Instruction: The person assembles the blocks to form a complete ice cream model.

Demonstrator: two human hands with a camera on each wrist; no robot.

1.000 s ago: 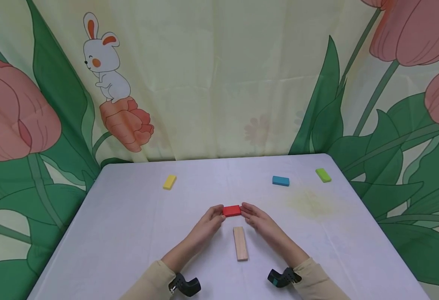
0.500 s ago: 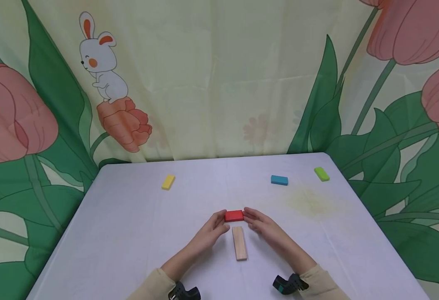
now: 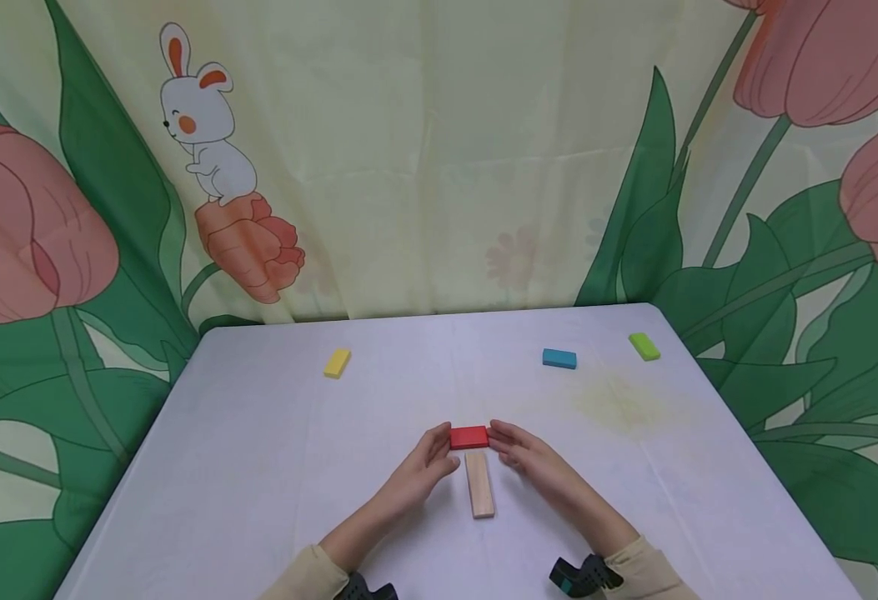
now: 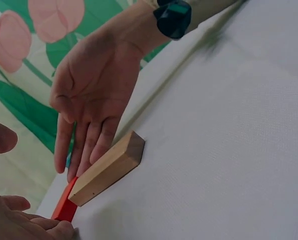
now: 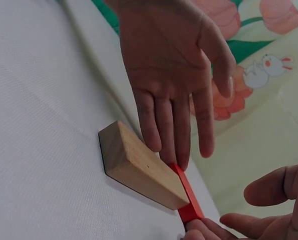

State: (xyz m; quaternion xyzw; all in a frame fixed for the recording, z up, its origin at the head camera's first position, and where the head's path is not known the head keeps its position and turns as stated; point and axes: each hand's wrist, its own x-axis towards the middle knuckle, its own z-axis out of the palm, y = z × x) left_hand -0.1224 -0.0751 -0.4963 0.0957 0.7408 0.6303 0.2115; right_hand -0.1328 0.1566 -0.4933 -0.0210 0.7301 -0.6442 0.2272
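Note:
A red block (image 3: pixel 469 437) lies crosswise on the white table, just beyond the far end of a plain wooden block (image 3: pixel 479 485). My left hand (image 3: pixel 418 472) touches the red block's left end with straight fingers, its thumb held apart. At the opposite end, the extended fingertips of my right hand (image 3: pixel 534 468) rest against the red block. In the right wrist view the wooden block (image 5: pixel 143 167) meets the side of the red block (image 5: pixel 190 197). Both forearms flank the wooden block, and neither hand touches it.
Toward the back of the table (image 3: pixel 258 433) lie a yellow block (image 3: pixel 337 363) on the left, a blue block (image 3: pixel 559 358) right of centre and a green block (image 3: pixel 644 347) near the right edge. A printed curtain (image 3: pixel 439 167) hangs behind the table.
Both hands have drawn the red block toward the person and slightly right, bringing it up to the wooden block's far end. The wooden block stays in about the same place.

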